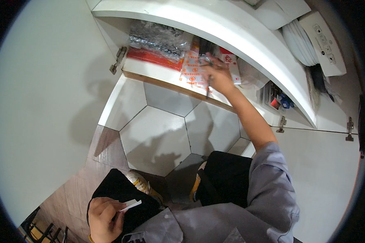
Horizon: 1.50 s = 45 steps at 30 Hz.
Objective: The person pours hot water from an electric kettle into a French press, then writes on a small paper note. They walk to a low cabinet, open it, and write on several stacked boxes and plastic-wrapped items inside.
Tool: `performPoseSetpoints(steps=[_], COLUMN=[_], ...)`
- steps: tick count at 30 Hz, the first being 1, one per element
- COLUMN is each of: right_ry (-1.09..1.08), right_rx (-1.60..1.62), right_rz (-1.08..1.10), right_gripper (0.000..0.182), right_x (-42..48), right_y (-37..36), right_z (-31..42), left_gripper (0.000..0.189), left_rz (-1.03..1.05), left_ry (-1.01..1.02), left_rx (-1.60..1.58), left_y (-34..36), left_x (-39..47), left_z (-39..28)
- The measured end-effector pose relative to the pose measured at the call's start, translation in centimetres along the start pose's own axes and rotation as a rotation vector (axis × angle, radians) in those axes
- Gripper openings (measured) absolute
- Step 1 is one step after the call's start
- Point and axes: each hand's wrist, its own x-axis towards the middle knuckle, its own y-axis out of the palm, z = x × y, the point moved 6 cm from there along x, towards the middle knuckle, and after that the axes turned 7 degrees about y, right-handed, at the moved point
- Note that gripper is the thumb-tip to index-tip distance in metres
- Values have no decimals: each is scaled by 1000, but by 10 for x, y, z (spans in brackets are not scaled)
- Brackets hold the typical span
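Observation:
My left hand (106, 217), low over my left knee, pinches a small folded white slip (132, 205). My right hand (217, 74) reaches into the lower shelf of a white cabinet; it is blurred. A thin dark rod (208, 86), perhaps a pen, points down from its fingers. Under and beside the hand lies a clear plastic bag with orange print (193, 68). Red plastic packets (153, 59) lie left of it, below crumpled clear plastic packaging (158, 38). A red and white packet (231, 65) is just right of the hand.
A curved-looking white upper shelf (200, 21) overhangs the hand. It holds a white box (325, 45) and a stack of white discs (299, 42). A plastic bin (267, 94) with small items stands right. Open cabinet doors (48, 91) flank me, with metal hinges (118, 60) at the edge.

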Motion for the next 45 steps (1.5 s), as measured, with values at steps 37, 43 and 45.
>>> performPoseSetpoints(steps=[37, 43, 45], right_ry=[-150, -150, -146], right_rx=[-382, -322, -317], right_rz=[199, 180, 141], right_gripper=[15, 13, 13], right_x=[-14, -22, -23], right_y=[72, 76, 74], right_z=[-51, -48, -48], left_gripper=[18, 18, 19], left_rz=[23, 27, 28], left_ry=[-63, -73, -75], left_rx=[-97, -101, -98], left_y=[-19, -18, -17], left_x=[12, 15, 13], left_z=[16, 13, 13])
